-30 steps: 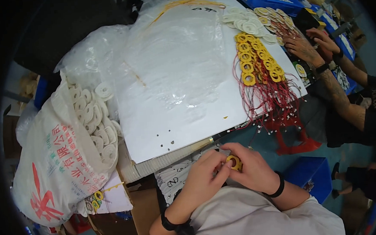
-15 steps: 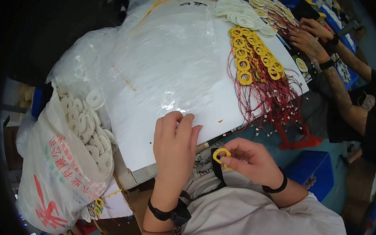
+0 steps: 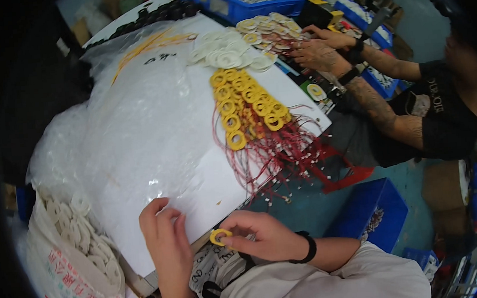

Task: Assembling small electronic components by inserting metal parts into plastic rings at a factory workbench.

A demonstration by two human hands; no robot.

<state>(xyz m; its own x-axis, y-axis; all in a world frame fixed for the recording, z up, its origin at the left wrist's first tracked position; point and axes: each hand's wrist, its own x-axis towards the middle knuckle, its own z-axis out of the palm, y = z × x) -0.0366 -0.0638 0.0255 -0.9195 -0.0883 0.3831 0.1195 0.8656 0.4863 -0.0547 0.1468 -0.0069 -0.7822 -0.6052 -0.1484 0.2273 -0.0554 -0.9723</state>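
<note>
My right hand [image 3: 263, 237] pinches a yellow ring [image 3: 220, 237] between thumb and fingers, just off the near edge of the white table. My left hand [image 3: 167, 243] is to its left, over the table's near edge, fingers bent and apart, with nothing visible in it. Beyond my left hand lies a clear plastic sheet [image 3: 139, 133]. Farther right on the table, overlapping yellow rings [image 3: 236, 140] lie in rows, with thin red and black wires [image 3: 256, 172] trailing over the edge toward small white connectors.
White rings [image 3: 227, 57] are heaped at the far side. At left, a printed plastic bag [image 3: 75, 284] holds more white discs [image 3: 94, 248]. A co-worker's tattooed arm [image 3: 375, 99] reaches in from the right. Blue bins stand at the back [image 3: 240, 5] and on the floor [image 3: 365, 217].
The view has swung to the right, so the table and both hands appear farther left and lower. The yellow ring stays in my right hand; my left hand's fingers have spread slightly.
</note>
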